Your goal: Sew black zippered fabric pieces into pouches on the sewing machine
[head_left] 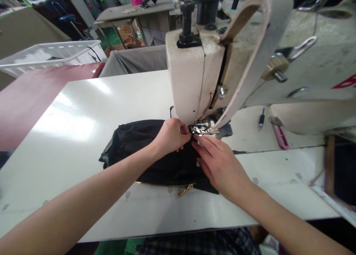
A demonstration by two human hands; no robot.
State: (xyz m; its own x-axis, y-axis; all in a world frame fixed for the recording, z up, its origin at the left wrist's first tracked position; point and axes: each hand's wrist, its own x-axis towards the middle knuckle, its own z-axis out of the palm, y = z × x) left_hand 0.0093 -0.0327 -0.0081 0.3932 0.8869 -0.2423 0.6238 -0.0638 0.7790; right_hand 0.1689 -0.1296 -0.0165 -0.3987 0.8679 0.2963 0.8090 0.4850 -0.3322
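Black fabric (139,143) lies bunched on the white table under both forearms. Along its near edge runs a gold zipper (161,184) with a gold pull (185,189). My left hand (174,134) pinches the cloth's edge just left of the sewing machine's presser foot (201,129). Close beside it, my right hand (218,158) rests its fingertips on the same fabric in front of the foot, thumb and fingers bent towards the cloth. The needle itself cannot be made out. The sewing machine (186,69) stands over the work.
Right of the machine's head lie a pink-handled cutter (279,134) and a black pen-like tool (261,119). A printed ruler scale crosses the table (91,218) near its front. Beyond the left edge are a pink surface (47,88) and a white plastic basket (52,51).
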